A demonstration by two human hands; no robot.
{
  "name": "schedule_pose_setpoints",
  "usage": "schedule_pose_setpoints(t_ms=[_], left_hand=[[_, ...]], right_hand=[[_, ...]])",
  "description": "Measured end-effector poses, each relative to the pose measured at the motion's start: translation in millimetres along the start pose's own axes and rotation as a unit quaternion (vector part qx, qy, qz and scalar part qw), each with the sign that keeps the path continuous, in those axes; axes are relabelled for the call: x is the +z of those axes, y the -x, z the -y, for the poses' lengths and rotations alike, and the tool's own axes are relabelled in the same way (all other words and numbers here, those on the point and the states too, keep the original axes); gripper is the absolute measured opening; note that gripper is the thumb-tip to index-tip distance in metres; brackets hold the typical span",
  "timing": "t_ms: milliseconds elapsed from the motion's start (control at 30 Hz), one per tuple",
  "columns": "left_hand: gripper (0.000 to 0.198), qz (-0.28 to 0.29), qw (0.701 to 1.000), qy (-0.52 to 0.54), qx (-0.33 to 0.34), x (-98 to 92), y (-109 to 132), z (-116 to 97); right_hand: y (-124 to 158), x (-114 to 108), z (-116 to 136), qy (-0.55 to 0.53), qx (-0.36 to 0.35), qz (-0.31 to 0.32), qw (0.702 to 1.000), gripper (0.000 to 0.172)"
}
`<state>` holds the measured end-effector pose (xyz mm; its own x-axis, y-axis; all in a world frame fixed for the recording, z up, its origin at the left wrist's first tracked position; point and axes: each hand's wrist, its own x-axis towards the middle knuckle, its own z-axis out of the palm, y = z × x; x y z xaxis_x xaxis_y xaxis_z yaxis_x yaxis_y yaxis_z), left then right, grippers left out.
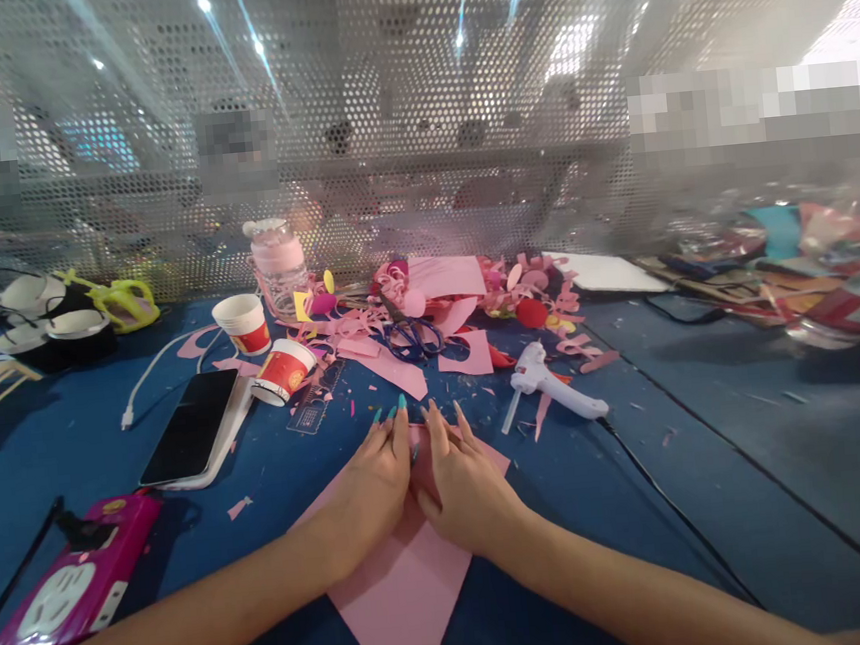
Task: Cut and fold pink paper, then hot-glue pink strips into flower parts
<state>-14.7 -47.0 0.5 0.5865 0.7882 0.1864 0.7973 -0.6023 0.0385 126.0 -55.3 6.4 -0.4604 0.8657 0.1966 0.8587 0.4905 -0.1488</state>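
A sheet of pink paper (405, 596) lies on the blue table (564, 481) straight in front of the person, its near corner running down to the lower edge of view. The left hand (378, 467) and right hand (469, 475) rest on its far part, side by side, fingers mostly straight and closed round nothing; they seem set on either side of the middle to press the layers flat and stop them sliding. The sheet is plain and matt, apparently folded, with a pointed near end and edges jutting out past both hands. To the left sit a magenta power strip (76, 579) and a black-screened smartphone (190, 427). On the right lies a white hot-glue gun (556, 382), probably kept there for easy reach. Farther off, dark-handled scissors (412, 339) lie among pink paper offcuts (396, 366), perhaps pushed back to free working room. Behind them stand a clear bottle (280, 270) and a perforated screen (386, 166).
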Motion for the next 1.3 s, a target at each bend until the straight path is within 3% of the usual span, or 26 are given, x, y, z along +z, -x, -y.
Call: schedule_pose_setpoints(t_ms=[367,633,867,1100,1300], left_hand=[[0.075,0.059,0.998,0.03,-0.024,-4.6,-2,0],[0.078,0.001,1.0,0.003,-0.012,-6.6,1,0],[0.077,0.012,0.999,-0.022,-0.045,-6.8,1,-6],[0.082,-0.001,1.0,-0.011,-0.021,-5.9,3,-5],[0.078,0.027,1.0,0.002,-0.007,-2.9,3,0]], right_hand=[[3,1,-2,-0.027,0.016,0.002,1.0,0.076],[5,3,-2,-0.022,0.022,-0.009,0.999,0.077],[10,-2,-5,-0.011,0.008,0.02,1.0,0.076],[11,-5,-6,-0.004,0.008,0.025,1.0,0.075],[14,-5,-1,-0.001,0.0,0.006,1.0,0.071]])
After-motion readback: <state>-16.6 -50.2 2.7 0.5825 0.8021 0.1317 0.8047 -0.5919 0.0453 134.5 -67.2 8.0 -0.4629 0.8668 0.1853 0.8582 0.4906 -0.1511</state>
